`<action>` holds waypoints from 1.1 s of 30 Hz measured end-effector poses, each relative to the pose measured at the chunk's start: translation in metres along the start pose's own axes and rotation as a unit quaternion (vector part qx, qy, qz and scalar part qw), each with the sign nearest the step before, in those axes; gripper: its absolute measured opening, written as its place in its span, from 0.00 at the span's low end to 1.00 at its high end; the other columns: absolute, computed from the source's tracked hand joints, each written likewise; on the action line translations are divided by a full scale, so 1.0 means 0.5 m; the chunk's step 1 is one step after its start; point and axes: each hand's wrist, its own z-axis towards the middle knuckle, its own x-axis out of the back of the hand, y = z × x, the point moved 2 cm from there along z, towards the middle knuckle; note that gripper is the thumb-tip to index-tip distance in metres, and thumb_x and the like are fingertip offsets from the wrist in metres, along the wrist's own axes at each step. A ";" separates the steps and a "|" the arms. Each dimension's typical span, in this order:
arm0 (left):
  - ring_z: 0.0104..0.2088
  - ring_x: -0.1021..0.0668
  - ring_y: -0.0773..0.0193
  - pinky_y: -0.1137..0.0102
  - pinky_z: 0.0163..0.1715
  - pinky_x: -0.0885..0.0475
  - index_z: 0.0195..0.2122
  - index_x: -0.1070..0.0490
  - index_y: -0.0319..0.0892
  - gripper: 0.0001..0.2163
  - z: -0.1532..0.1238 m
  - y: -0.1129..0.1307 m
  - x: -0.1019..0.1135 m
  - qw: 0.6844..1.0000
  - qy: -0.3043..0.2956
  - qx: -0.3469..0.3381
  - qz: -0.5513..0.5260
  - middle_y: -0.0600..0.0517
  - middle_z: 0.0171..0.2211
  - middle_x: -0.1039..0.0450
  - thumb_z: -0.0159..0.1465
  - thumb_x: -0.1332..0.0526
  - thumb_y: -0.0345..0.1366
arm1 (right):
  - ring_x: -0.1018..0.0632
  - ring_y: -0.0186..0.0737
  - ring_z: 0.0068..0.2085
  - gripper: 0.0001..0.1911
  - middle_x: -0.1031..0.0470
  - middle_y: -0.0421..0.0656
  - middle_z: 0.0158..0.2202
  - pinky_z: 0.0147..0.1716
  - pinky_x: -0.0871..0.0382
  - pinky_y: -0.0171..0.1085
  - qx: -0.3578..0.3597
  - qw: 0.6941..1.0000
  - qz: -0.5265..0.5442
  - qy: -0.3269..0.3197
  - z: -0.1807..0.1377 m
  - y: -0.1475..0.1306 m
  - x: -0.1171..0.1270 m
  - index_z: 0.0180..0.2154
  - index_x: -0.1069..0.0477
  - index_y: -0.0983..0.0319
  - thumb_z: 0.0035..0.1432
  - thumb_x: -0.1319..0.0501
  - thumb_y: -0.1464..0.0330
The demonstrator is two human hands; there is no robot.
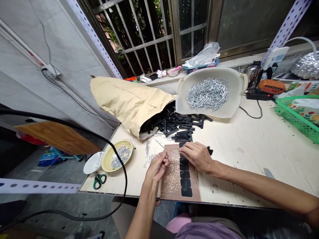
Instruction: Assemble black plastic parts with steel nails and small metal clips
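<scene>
My left hand (157,166) is closed in a pinch over the left edge of a brown board (170,189). What sits between its fingertips is too small to make out; a thin metal rod (159,143) shows just beyond them. With fingers pinched, my right hand (198,156) holds a slim silver pin (175,151) that points left above the board. Under that hand runs a column of black rounded pads (184,174) on the board, partly covered. Pale crumbs lie scattered over the board's left half. Black plastic parts (183,134) are heaped just beyond both hands.
A paper sack (132,99) spills the black parts. Behind them a whitish basin (233,93) holds many silver pins. To the left are a yellow bowl (106,159) of small metal pieces, a white dish (91,163), green-handled scissors (99,181) and a black cable (126,186). A green basket (296,121) stands right.
</scene>
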 end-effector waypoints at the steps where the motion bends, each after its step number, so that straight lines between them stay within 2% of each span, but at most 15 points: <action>1: 0.19 0.35 0.79 0.82 0.17 0.39 0.24 0.32 0.33 0.14 0.003 -0.003 0.000 1.000 0.006 -0.010 0.002 0.56 0.20 0.35 0.44 0.27 0.31 | 0.30 0.34 0.35 0.15 0.28 0.42 0.33 0.35 0.42 0.34 -0.018 0.999 0.029 -0.014 0.002 -0.001 0.001 0.40 0.28 0.60 0.66 0.53 0.65; 5: 0.19 0.33 0.78 0.81 0.19 0.36 0.24 0.32 0.35 0.15 0.016 -0.025 -0.012 0.999 0.032 -0.042 -0.005 0.56 0.21 0.34 0.42 0.27 0.33 | 0.30 0.33 0.34 0.15 0.30 0.41 0.35 0.33 0.41 0.32 -0.036 0.994 0.084 -0.053 0.006 -0.010 -0.005 0.49 0.31 0.55 0.66 0.53 0.64; 12: 0.21 0.31 0.76 0.80 0.22 0.32 0.25 0.30 0.35 0.14 0.016 -0.039 -0.028 0.996 0.032 -0.085 0.002 0.56 0.20 0.32 0.44 0.28 0.37 | 0.32 0.33 0.33 0.14 0.33 0.40 0.32 0.29 0.44 0.31 -0.061 0.992 0.060 -0.089 0.005 -0.011 -0.025 0.47 0.29 0.52 0.65 0.51 0.65; 18: 0.24 0.27 0.74 0.78 0.28 0.28 0.27 0.28 0.34 0.12 0.009 -0.036 -0.032 0.995 0.027 -0.090 0.012 0.53 0.23 0.29 0.46 0.29 0.35 | 0.31 0.32 0.32 0.16 0.34 0.40 0.34 0.26 0.45 0.30 -0.095 0.989 0.059 -0.097 0.003 -0.007 -0.032 0.51 0.32 0.51 0.66 0.52 0.65; 26: 0.25 0.25 0.72 0.75 0.31 0.27 0.30 0.27 0.34 0.13 0.013 -0.040 -0.035 0.992 0.028 -0.118 0.043 0.53 0.24 0.27 0.47 0.29 0.34 | 0.29 0.34 0.33 0.14 0.31 0.39 0.34 0.26 0.44 0.31 -0.115 0.984 0.051 -0.129 0.001 -0.005 -0.032 0.50 0.33 0.50 0.66 0.52 0.65; 29: 0.24 0.26 0.71 0.74 0.31 0.28 0.32 0.27 0.34 0.14 0.017 -0.043 -0.034 0.990 0.033 -0.123 0.063 0.52 0.24 0.27 0.46 0.29 0.35 | 0.28 0.35 0.34 0.13 0.30 0.40 0.35 0.28 0.42 0.32 -0.123 0.983 0.057 -0.123 -0.001 -0.003 -0.037 0.47 0.33 0.55 0.66 0.53 0.65; 33: 0.24 0.26 0.70 0.73 0.31 0.29 0.31 0.27 0.34 0.14 0.024 -0.050 -0.030 0.982 0.063 -0.146 0.098 0.53 0.23 0.27 0.46 0.29 0.37 | 0.29 0.36 0.34 0.12 0.29 0.42 0.33 0.30 0.41 0.33 -0.130 0.985 0.032 -0.112 -0.001 -0.004 -0.043 0.39 0.32 0.61 0.66 0.53 0.66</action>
